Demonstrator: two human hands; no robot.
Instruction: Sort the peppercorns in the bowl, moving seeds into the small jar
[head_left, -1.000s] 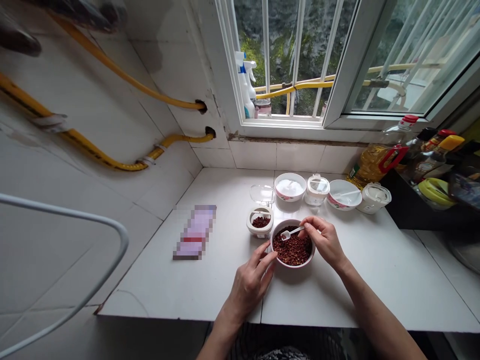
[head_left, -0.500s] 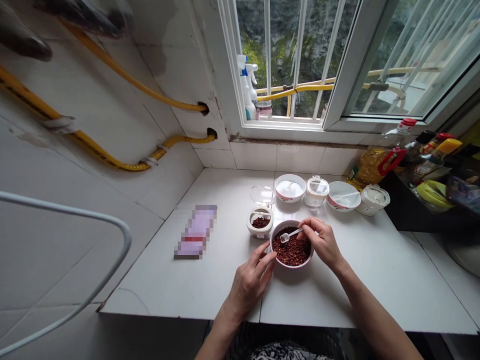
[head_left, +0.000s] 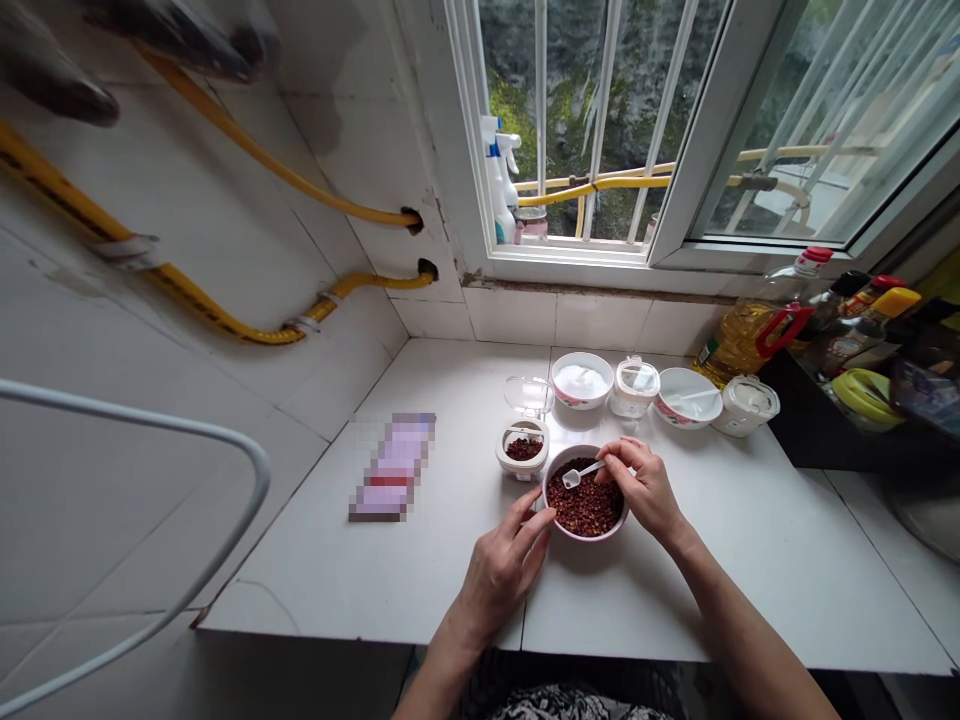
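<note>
Reddish-brown peppercorns [head_left: 589, 507] fill much of a pale pink-rimmed bowl [head_left: 584, 539] on the counter. My left hand [head_left: 501, 565] grips the bowl's left side, fingers and thumb against its rim. Between the thumb and fingers of my right hand [head_left: 646, 485] is pinched the handle of a small white spoon [head_left: 572, 479]. The spoon's head is over the peppercorns in the bowl; a little of something dark shows in it. Just beyond my left fingers stands a seasoning jar [head_left: 523, 472], its clear lid [head_left: 528, 395] raised, with similar peppercorns inside.
Behind the bowl stand a bowl of white grains [head_left: 582, 400], a lidded jar [head_left: 635, 388], a bowl with a white spoon [head_left: 688, 414] and another jar [head_left: 745, 406]. An oil bottle [head_left: 739, 340] is at back right. A blurred purple item [head_left: 393, 467] lies left.
The spoon's head has shifted very slightly over the peppercorns. Both hands keep their holds, and the whole view has drifted a little.
</note>
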